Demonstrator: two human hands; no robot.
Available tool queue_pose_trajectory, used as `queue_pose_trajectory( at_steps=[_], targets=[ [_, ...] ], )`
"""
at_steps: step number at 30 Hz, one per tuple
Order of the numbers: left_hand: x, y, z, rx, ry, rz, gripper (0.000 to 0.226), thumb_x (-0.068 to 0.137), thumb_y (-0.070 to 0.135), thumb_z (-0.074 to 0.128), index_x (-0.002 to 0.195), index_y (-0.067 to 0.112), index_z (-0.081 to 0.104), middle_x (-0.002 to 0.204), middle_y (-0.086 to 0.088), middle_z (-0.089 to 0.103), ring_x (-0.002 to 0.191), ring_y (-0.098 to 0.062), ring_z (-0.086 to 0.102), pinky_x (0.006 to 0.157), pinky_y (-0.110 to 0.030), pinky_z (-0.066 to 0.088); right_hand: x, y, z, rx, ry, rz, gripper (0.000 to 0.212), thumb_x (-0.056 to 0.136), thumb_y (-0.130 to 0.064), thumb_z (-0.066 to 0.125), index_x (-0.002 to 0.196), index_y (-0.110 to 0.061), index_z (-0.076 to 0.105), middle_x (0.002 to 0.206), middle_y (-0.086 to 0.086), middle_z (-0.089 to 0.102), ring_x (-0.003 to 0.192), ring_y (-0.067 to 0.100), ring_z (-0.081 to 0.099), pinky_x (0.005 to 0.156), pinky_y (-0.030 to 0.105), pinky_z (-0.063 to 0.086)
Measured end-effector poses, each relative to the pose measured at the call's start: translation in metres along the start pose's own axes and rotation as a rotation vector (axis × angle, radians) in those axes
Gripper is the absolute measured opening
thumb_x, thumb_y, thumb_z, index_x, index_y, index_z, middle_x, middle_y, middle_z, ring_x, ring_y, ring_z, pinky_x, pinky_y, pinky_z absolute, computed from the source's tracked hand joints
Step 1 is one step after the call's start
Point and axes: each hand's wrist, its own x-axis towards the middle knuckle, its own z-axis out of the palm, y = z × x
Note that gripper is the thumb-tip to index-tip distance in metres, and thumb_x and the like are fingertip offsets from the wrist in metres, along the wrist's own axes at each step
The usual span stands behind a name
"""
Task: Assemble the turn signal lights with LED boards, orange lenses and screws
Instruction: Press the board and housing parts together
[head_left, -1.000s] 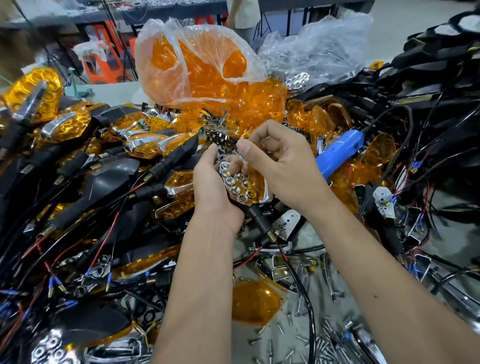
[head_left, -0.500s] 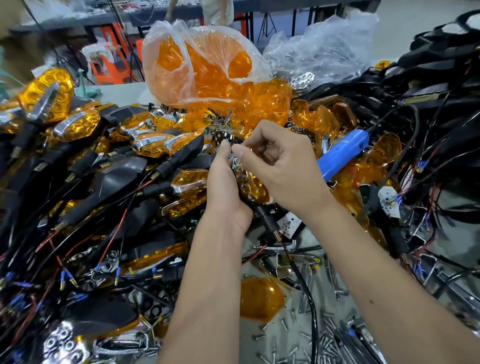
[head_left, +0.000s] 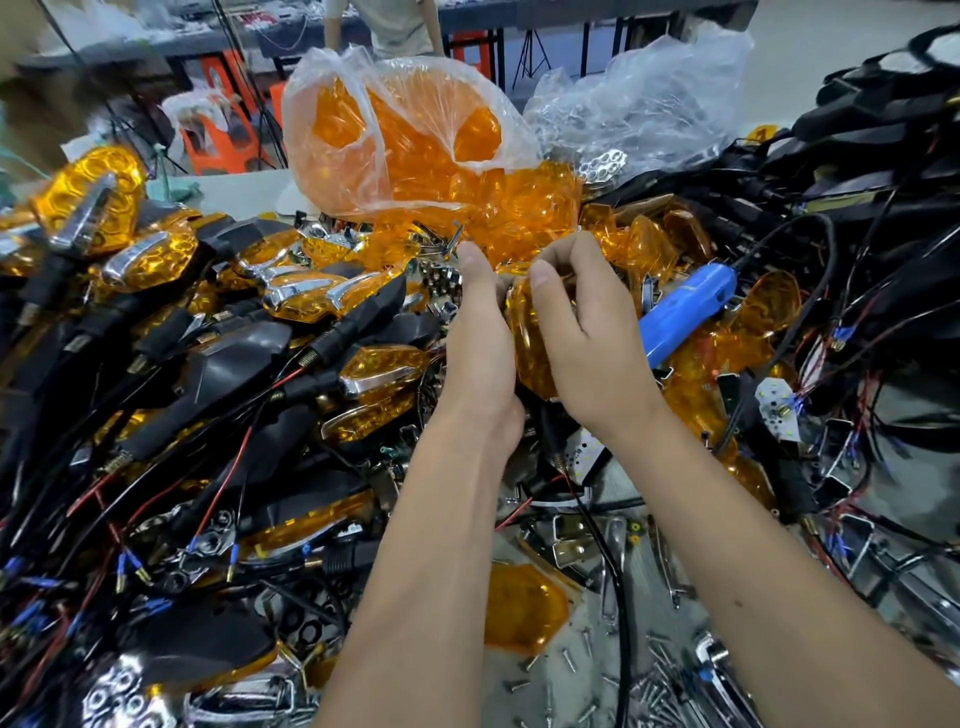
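Note:
Both my hands hold one turn signal light (head_left: 525, 340) above the middle of the pile, and an orange lens covers its face. My left hand (head_left: 475, 358) grips it from the left with the thumb pointing up. My right hand (head_left: 589, 338) grips it from the right, thumb on the lens and fingers curled over the top edge. The light's black stalk and wire (head_left: 553, 436) hang down below my hands. The LED board inside is hidden.
A blue electric screwdriver (head_left: 685, 312) lies just right of my hands. A plastic bag of orange lenses (head_left: 415, 140) stands behind. Finished lights (head_left: 156, 260) pile up on the left, black wired housings (head_left: 883, 156) on the right. A loose lens (head_left: 524, 608), screws (head_left: 660, 691) and an LED board (head_left: 776, 410) lie near me.
The light's bare reflector face showed between my hands before; now the orange lens covers it. My right thumb moved onto the lens and both hands closed in on the light.

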Motion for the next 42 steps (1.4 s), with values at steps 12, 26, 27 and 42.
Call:
queue_pose_trajectory(
  at_steps=[12, 26, 27, 42],
  targets=[
    [-0.002, -0.002, 0.001, -0.053, -0.06, 0.257, 0.073, 0.104, 0.07, 0.017, 0.079, 0.012, 0.054, 0.074, -0.003, 0.067, 0.073, -0.018, 0.068, 0.061, -0.032, 0.057, 0.0, 0.006, 0.001, 0.052, -0.028, 0.166, 0.037, 0.102, -0.052, 0.047, 0.104, -0.015, 0.044, 0.072, -0.011, 0.043, 0.059, 0.003, 0.044, 0.058, 0.026, 0.037],
    [0.007, 0.0, -0.007, -0.047, 0.206, 0.402, 0.02, 0.104, 0.01, 0.043, 0.087, 0.014, 0.053, 0.079, -0.003, 0.059, 0.081, -0.021, 0.052, 0.081, -0.041, 0.044, 0.001, -0.002, -0.002, 0.357, -0.444, 0.558, 0.054, 0.089, -0.075, 0.056, 0.103, -0.025, 0.069, 0.071, -0.022, 0.067, 0.059, -0.004, 0.061, 0.057, 0.018, 0.046],
    [0.007, 0.0, -0.007, -0.054, 0.194, 0.416, 0.02, 0.103, 0.009, 0.042, 0.087, 0.014, 0.053, 0.078, -0.003, 0.059, 0.081, -0.021, 0.053, 0.08, -0.041, 0.045, 0.0, -0.002, -0.002, 0.416, -0.483, 0.583, 0.052, 0.088, -0.076, 0.056, 0.093, -0.027, 0.072, 0.072, -0.018, 0.069, 0.059, 0.001, 0.062, 0.054, 0.02, 0.046],
    [0.016, -0.001, -0.027, 0.102, 0.319, 0.313, 0.076, 0.109, 0.057, 0.029, 0.048, 0.023, 0.058, 0.064, -0.002, 0.06, 0.068, -0.021, 0.059, 0.081, -0.042, 0.05, 0.007, -0.004, -0.025, -0.195, -0.413, 0.047, 0.044, 0.074, -0.074, 0.068, 0.088, -0.033, 0.065, 0.072, -0.011, 0.061, 0.069, 0.012, 0.057, 0.067, 0.046, 0.051]
  ],
)
